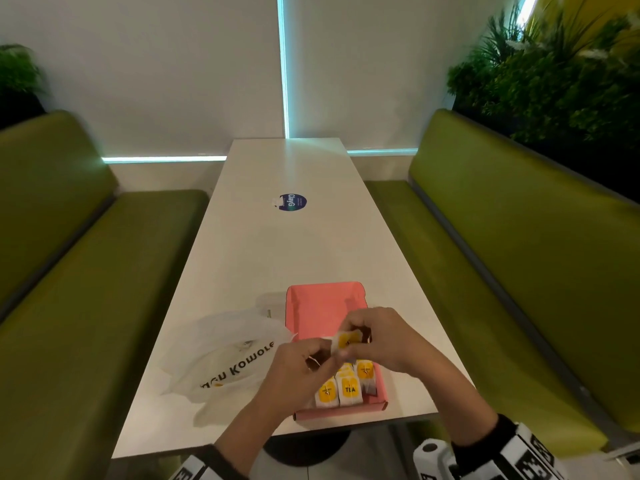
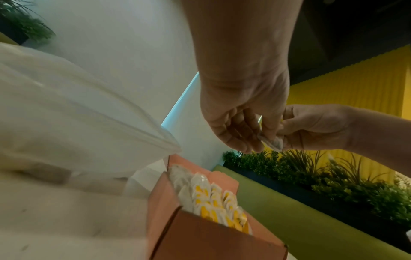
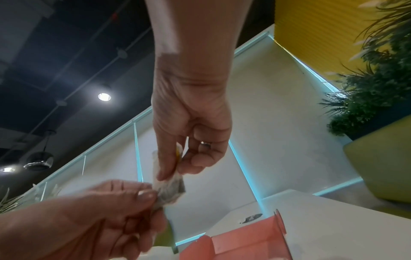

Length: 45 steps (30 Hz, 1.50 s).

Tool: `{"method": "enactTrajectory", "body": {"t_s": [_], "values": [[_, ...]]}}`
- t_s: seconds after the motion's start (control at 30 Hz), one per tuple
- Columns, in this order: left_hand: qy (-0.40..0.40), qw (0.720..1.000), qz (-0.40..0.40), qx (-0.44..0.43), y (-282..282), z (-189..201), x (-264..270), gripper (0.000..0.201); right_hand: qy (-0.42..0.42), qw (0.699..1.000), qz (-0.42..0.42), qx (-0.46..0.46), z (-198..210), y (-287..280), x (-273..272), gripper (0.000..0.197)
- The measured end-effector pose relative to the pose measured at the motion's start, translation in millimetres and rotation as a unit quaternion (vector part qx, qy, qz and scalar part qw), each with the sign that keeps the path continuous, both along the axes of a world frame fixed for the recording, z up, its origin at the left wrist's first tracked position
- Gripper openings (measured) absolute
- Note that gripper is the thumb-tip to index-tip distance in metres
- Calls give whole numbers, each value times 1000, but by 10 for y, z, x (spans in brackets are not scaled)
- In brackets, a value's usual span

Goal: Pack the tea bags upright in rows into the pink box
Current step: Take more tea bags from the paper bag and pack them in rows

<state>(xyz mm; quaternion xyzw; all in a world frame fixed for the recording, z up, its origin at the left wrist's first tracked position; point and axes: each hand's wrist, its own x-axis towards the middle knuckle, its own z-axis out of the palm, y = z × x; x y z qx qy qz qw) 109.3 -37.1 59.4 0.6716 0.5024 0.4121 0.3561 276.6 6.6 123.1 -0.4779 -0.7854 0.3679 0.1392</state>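
Note:
The pink box (image 1: 322, 306) lies open on the white table (image 1: 277, 244), near its front edge. Several white tea bags with yellow labels (image 1: 349, 389) stand upright in rows at the box's near end, and its far half shows bare pink floor. Above the box, my left hand (image 1: 320, 355) and my right hand (image 1: 363, 332) both pinch one tea bag (image 1: 346, 341). In the right wrist view, my right hand (image 3: 173, 172) holds the tea bag (image 3: 171, 190) from above while the left hand's fingertips (image 3: 144, 195) pinch its lower corner. The left wrist view shows the packed tea bags (image 2: 213, 202) in the box (image 2: 200, 237).
A crumpled white plastic bag (image 1: 225, 358) with printed lettering lies on the table just left of the box. A round blue sticker (image 1: 292, 201) sits mid-table. Green benches (image 1: 519, 271) run along both sides, with plants (image 1: 554, 81) behind the right one.

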Motion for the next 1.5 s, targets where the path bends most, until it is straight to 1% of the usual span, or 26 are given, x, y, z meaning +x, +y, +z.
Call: {"method": "enactTrajectory", "body": {"t_s": [0.07,0.1,0.2,0.27,0.37,0.43,0.5,0.57,0.63,0.73,0.87,0.93,1.0,1.07,1.2,1.3,1.37,1.43,1.5], "values": [[40,999,-18,-21,-10,-80,10,19,-62,998,14,16,-37,34,31,9],[55,998,-17,-38,-4,-135,0,21,-74,997,7,15,-72,49,56,7],[116,989,-15,-89,14,-346,-82,27,-83,996,-29,-17,-212,84,151,16],[166,980,-31,-107,12,-466,-135,26,-119,992,-33,-38,-342,102,199,21],[221,966,-67,-113,-6,-549,-172,25,-189,981,-42,-22,-559,90,212,15],[232,963,-78,-110,-11,-550,-183,25,-226,973,-52,-7,-704,54,187,13],[236,963,-79,-104,-6,-540,-181,23,-285,957,-48,19,-790,9,135,8],[240,962,-78,-105,-3,-527,-167,22,-338,938,-44,58,-855,-26,78,17],[242,961,-80,-111,-1,-513,-159,23,-370,925,-41,82,-909,-43,21,23],[246,959,-78,-121,5,-482,-161,24,-397,913,-32,84,-977,-61,-55,24],[264,954,-71,-121,4,-458,-151,25,-424,901,-25,82,-968,-79,-116,27],[281,950,-69,-118,0,-453,-145,24,-445,892,-2,84,-955,-67,-128,29],[281,949,-70,-122,1,-453,-144,21,-464,881,29,90,-955,-37,-128,29],[277,949,-78,-128,-3,-448,-149,18,-467,877,45,101,-975,6,-117,26],[266,950,-92,-135,7,-471,-168,15,-427,896,36,118,-1044,54,-73,25],[262,951,-95,-134,15,-490,-174,14,-394,910,28,123,-1063,51,-16,33],[265,950,-94,-134,18,-500,-178,14,-349,929,-2,121,-1025,41,21,37],[270,949,-92,-138,14,-497,-177,14,-291,948,-53,118,-956,27,62,35],[276,947,-88,-140,6,-490,-169,14,-258,954,-97,116,-882,-12,106,29]]}}
